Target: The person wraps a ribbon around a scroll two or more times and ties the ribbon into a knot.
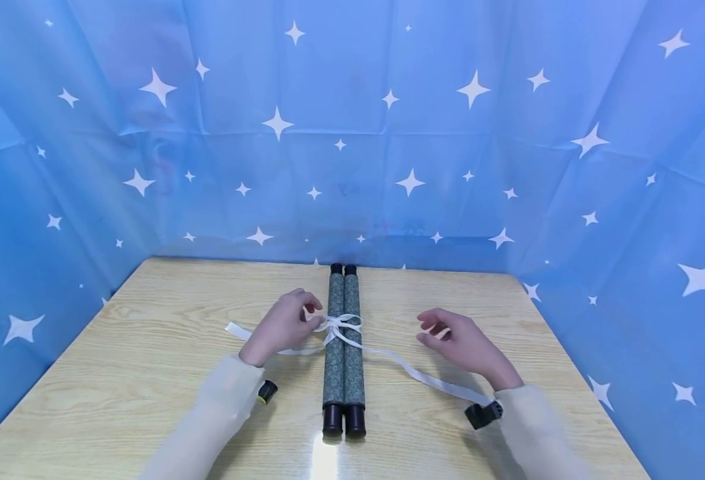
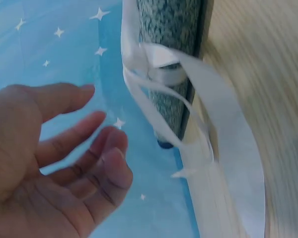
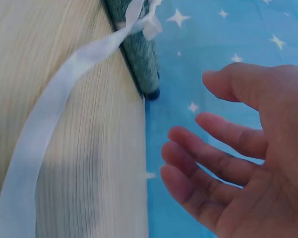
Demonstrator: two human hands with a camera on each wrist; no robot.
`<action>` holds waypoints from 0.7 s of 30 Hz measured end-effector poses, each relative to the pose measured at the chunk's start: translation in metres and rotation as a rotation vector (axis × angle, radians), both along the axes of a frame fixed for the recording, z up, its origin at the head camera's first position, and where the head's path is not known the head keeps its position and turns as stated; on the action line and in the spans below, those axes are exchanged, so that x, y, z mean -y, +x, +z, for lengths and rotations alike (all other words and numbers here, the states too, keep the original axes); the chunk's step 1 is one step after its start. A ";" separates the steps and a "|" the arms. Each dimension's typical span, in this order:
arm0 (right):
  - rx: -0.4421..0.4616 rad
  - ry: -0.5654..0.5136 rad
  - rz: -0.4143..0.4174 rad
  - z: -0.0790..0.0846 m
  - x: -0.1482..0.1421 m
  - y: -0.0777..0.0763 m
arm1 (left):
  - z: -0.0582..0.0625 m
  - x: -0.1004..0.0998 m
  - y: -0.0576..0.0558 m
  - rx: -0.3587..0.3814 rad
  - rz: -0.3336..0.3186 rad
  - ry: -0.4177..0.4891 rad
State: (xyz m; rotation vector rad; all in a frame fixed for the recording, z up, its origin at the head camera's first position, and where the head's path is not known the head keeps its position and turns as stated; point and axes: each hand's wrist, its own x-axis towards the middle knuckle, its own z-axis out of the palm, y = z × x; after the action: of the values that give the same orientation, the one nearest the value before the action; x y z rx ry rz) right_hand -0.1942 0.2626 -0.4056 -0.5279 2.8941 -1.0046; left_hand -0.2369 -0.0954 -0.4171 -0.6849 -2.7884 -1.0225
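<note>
A scroll (image 1: 334, 373) with two patterned grey-green rolls and dark end knobs lies lengthwise on the table. Around its middle a white ribbon (image 1: 400, 362) is tied in a bow, its tails trailing out to both sides. Just left of the bow is my left hand (image 1: 286, 320), fingers loosely bent; the left wrist view shows a gap between its fingers and the ribbon (image 2: 228, 124), with nothing held. My right hand (image 1: 460, 340) hovers to the right of the scroll, fingers relaxed and apart. In the right wrist view that hand (image 3: 233, 158) is likewise bare, away from the ribbon (image 3: 44, 124).
The scroll rests on a light wooden table (image 1: 148, 400). A blue curtain (image 1: 352, 173) with white stars surrounds the back and sides. Dark wrist devices sit at both cuffs, and the ribbon's right tail runs up to the right device (image 1: 483, 415) in the head view.
</note>
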 end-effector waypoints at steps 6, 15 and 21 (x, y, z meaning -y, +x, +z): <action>0.012 -0.050 -0.013 -0.007 0.036 -0.018 | -0.002 -0.017 0.003 -0.047 -0.145 -0.015; 0.033 -0.117 0.009 -0.019 0.080 -0.044 | 0.000 -0.034 0.001 -0.004 -0.263 -0.131; -0.033 -0.093 0.003 -0.025 0.101 -0.053 | 0.000 -0.038 -0.003 -0.013 -0.278 -0.182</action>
State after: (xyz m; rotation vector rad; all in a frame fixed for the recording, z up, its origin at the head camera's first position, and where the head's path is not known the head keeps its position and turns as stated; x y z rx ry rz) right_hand -0.2474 0.1614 -0.4307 -0.5589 2.8847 -1.1459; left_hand -0.2399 -0.0572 -0.4173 -1.1232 -2.8548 -0.8020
